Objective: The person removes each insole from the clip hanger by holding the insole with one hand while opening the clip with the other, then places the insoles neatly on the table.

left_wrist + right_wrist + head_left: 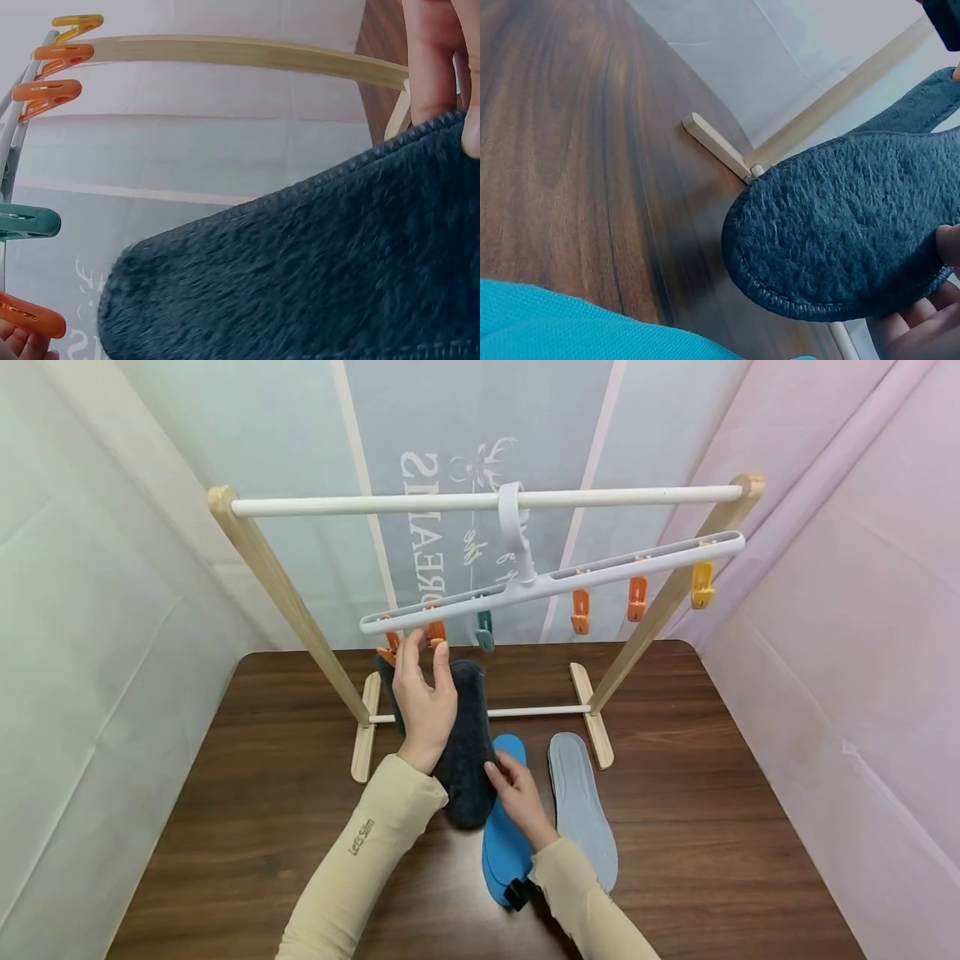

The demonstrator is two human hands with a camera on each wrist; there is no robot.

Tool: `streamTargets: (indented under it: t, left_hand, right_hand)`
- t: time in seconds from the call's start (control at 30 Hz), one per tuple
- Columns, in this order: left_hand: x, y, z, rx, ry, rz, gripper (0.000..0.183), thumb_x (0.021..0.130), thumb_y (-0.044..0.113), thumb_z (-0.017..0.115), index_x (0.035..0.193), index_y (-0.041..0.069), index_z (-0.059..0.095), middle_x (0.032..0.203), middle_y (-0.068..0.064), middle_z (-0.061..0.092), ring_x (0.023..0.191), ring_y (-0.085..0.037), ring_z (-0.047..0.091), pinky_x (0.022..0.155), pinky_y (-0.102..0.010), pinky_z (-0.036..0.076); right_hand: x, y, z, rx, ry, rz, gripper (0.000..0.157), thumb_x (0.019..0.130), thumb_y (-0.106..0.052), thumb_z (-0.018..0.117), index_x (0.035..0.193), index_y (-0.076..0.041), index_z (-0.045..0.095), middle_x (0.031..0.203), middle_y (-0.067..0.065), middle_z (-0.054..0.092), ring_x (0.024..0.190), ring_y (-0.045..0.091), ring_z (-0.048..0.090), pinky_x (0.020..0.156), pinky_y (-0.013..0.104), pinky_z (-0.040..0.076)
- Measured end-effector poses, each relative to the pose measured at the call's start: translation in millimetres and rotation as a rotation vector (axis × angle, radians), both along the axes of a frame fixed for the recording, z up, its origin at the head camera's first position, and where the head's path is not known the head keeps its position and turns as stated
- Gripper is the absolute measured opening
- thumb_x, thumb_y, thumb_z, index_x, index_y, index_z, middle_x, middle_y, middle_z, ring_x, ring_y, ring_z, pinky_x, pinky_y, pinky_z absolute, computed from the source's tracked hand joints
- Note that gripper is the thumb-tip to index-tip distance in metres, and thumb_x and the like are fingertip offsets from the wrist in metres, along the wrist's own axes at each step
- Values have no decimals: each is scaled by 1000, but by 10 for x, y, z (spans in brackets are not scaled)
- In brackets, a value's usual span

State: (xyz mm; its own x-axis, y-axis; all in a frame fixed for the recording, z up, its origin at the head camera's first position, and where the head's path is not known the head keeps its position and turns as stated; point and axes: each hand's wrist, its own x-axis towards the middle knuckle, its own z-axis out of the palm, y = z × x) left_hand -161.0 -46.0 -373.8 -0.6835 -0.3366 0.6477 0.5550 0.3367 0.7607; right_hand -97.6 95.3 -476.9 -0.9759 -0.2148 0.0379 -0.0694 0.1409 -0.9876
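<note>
Pinching a dark insole [467,735] is the right hand [522,797]

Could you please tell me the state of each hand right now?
Left hand: pinching an orange clip.
Right hand: holding a dark fleecy insole by its edge.

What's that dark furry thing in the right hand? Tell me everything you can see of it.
It is a dark blue-grey insole, long and flat with rounded ends. The furry side looks like plush, and stitching runs along its edge. It is held up off the table, narrower end toward the hanger, unclipped. The right hand pinches its side near the broad lower end, thumb on the fur. Whether the left hand touches it is unclear.
</note>
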Motion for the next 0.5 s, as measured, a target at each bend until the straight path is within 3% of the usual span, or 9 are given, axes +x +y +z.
streamTargets:
  t: [0.13, 0.37, 0.5]
  left_hand:
    - [20, -20, 0, -5, -5, -22, 34, 99, 9, 50, 130, -5, 49, 127, -22, 53, 119, -33, 52, 102, -42, 43]
    - [23, -65, -2, 3, -20, -70, 35, 100, 8, 49, 133, -3, 48, 130, -20, 52, 118, -32, 54, 101, -35, 44]
    - [33, -85, 18, -2, -25, -74, 36, 100, 10, 50, 133, -3, 48, 131, -21, 52, 117, -32, 54, 102, -31, 44]
  right_hand:
    - [19, 2, -25, 22, 6, -23, 26, 100, -3, 46, 120, 9, 58, 113, 27, 62, 102, 33, 60, 88, 36, 52]
    - [-30, 30, -334, -10, -7, -44, 29, 99, -8, 51, 123, 6, 60, 119, 25, 61, 102, 28, 60, 87, 34, 52]
    - [-10, 36, -389, -16, -19, -47, 32, 99, -15, 54, 123, 4, 60, 121, 23, 60, 103, 27, 59, 88, 34, 51]
